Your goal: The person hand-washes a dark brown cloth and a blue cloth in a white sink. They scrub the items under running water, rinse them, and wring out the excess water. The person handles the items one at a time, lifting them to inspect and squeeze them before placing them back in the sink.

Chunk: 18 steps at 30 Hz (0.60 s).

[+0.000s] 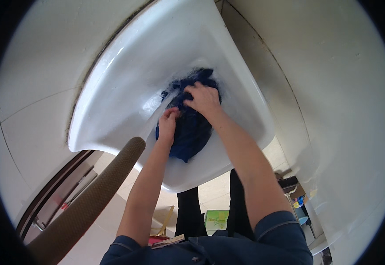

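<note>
A wet, dark blue cloth (190, 137) lies bunched in the bottom of the white sink (130, 110). At its left edge, my left hand (168, 126) has its fingertips pinched together on the cloth. My right hand (205, 99) rests over the far part of the cloth, fingers curved and thumb held apart from them. A stream of water (155, 119) runs from the end of a brown, textured hose (108, 185) and splashes onto the cloth between and beyond my hands. Folds and splashing hide some of the fingertips.
Pale tiled walls (38, 62) meet the sink at the left and right. Below its front edge are my dark-trousered legs, with a green-topped item (217, 219) on the floor between them. A dark-bristled brush (287, 182) stands at the lower right.
</note>
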### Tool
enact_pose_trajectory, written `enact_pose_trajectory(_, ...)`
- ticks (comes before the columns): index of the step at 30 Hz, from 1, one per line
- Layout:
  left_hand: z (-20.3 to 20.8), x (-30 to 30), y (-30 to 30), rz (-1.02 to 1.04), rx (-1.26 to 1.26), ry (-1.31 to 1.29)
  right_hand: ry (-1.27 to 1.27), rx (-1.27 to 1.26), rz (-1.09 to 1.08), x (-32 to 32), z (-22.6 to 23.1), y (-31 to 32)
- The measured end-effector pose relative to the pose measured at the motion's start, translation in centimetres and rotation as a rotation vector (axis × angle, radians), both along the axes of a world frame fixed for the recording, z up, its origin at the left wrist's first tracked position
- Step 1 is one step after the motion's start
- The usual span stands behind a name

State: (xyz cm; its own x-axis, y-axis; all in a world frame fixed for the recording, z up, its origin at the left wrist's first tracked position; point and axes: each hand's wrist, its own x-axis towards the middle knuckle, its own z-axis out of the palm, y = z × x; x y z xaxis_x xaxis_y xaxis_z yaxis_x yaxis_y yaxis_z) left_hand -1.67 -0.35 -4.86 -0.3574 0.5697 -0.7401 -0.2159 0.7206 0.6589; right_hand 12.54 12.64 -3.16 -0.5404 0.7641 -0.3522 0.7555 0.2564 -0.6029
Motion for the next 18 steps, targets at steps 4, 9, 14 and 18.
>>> enact_pose_trajectory(4, -0.3, -0.7, 0.8, 0.543, 0.003, -0.495, -0.021, 0.016, -0.185, -3.5, 1.1, -5.1)
enact_pose_trajectory(9, 3.2, -4.3, -0.7, 0.539, 0.218, -1.013, 0.414, 0.124, -0.08, -3.2, 12.4, -11.5)
enact_pose_trajectory(14, 8.2, 0.5, -0.5, 0.7, 0.115, -1.04, 0.462, 0.232, -0.288, -4.3, 13.8, -13.7)
enact_pose_trajectory(18, 7.9, 1.8, 0.5, 0.815, 0.071, -0.923, 0.254, 0.201, -0.276, -6.0, 10.0, -8.3)
